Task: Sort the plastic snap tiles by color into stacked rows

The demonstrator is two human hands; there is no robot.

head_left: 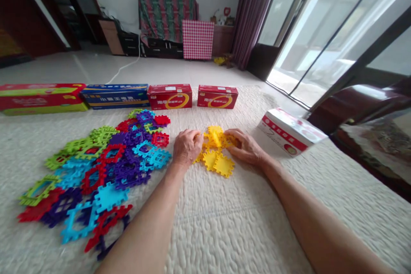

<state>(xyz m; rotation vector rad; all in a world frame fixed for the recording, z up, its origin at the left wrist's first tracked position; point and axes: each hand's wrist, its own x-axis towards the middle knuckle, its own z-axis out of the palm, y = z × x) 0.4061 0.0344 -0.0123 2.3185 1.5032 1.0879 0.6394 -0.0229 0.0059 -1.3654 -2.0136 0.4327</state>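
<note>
Flanking the left hand [188, 149], multicoloured tiles [126, 169] and yellow tiles [224, 165] lie before boxes [169, 97].

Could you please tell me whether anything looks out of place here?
Only the white box: it sits askew on the right, angled away from the row of boxes. I see nothing spilled or damaged.

Middle pieces [224, 165] are yellow, one box [117, 96] blue.
</note>
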